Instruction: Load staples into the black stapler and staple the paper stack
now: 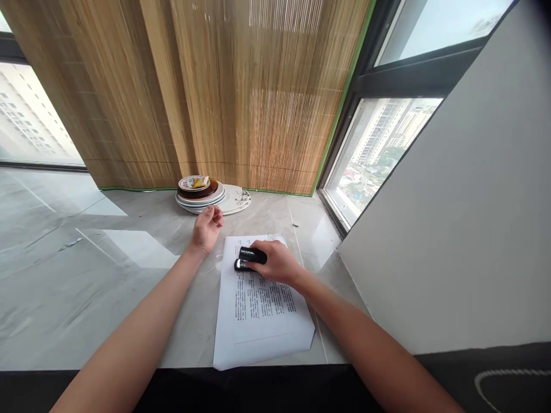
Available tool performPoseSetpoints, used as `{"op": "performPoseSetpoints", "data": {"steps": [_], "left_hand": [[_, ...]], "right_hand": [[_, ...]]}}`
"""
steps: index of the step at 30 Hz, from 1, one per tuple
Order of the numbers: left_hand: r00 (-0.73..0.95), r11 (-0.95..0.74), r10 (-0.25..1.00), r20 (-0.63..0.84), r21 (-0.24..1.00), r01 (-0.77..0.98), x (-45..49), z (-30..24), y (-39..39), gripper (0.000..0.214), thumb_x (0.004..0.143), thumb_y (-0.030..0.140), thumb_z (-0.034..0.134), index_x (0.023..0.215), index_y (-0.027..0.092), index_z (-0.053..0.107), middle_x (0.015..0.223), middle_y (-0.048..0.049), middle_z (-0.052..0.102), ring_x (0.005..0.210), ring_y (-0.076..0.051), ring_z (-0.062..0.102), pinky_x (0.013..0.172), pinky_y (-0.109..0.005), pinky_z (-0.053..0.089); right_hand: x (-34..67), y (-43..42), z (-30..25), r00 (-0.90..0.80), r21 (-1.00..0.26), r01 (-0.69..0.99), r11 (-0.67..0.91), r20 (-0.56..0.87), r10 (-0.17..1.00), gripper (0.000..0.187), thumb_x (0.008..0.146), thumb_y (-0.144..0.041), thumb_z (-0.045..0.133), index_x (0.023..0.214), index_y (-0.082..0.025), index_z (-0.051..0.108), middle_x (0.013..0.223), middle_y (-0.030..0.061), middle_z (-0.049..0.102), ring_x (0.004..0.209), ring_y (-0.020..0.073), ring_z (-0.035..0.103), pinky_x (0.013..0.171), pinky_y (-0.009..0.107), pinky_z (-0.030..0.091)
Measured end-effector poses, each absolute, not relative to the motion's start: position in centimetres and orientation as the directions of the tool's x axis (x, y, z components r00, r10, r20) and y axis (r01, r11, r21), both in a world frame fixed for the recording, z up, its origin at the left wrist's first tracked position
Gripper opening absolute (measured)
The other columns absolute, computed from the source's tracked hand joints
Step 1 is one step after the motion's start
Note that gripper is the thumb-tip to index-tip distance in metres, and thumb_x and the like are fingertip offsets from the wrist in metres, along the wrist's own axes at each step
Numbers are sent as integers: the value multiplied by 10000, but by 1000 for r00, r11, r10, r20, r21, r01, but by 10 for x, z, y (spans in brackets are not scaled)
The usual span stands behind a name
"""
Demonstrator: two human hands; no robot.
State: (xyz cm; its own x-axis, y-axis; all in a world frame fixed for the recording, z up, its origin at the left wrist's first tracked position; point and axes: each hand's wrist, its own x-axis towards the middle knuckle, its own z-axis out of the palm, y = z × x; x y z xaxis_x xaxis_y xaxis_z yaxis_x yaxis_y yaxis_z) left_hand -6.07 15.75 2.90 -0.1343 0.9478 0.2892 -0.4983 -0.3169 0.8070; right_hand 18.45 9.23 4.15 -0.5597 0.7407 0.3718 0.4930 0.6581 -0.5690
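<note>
My right hand [278, 261] is wrapped round a black stapler [247, 255]. Its two jaws point left and stand apart over the upper part of a printed paper sheet [262, 338]. I cannot tell whether the stapler touches the paper. The sheet lies on the pale stone surface, covered in dense rows of text, with its near edge slightly curled. Left of the sheet's top corner, my left hand [208, 229] is raised with thumb and fingers curled together. Whatever it may hold is hidden or too small to name.
Behind my left hand stands a stack of plates [200, 195], with a yellow packet [200, 182] on top and a white oval plate [239, 201] at its base. A bamboo blind [224, 103] hangs behind. A white wall [451, 229] and window frame bound the right.
</note>
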Motion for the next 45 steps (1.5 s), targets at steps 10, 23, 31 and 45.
{"op": "performPoseSetpoints", "data": {"steps": [10, 23, 31, 45], "left_hand": [[-25, -232, 967, 252, 839, -492, -61, 23, 158, 318, 817, 454, 789, 878, 158, 689, 786, -22, 560, 680, -113, 504, 584, -235, 391], [-78, -287, 947, 311, 714, -638, -82, 45, 144, 579, 890, 433, 664, 563, 207, 243, 565, 50, 173, 485, -100, 229, 467, -276, 274], [-290, -430, 902, 319, 630, -647, -94, 49, 141, 601, 884, 406, 659, 593, 200, 175, 551, 49, 149, 492, -96, 182, 456, -251, 277], [81, -249, 955, 286, 918, -310, -56, 32, 149, 520, 902, 443, 634, 568, 204, 315, 547, 56, 270, 483, -88, 230, 488, -271, 196]], "right_hand": [[269, 136, 56, -625, -682, 502, 531, 139, 769, 396, 978, -563, 565, 963, -193, 707, 881, 29, 697, 830, 193, 657, 746, 304, 509], [162, 166, -1, -610, -218, 769, 600, 26, 792, 694, 1040, -635, 434, 1604, -236, 365, 1714, 157, 211, 1596, 375, 140, 1232, 704, 150], [79, 160, 2, -694, -230, 684, 692, 88, 715, 649, 1044, -658, 410, 1574, -284, 408, 1725, 118, 191, 1597, 359, 144, 1202, 749, 171], [226, 160, 22, -833, -337, 511, 790, 31, 552, 511, 1121, -490, 283, 1613, -371, 353, 1734, 30, 166, 1602, 281, 162, 1296, 579, 66]]}}
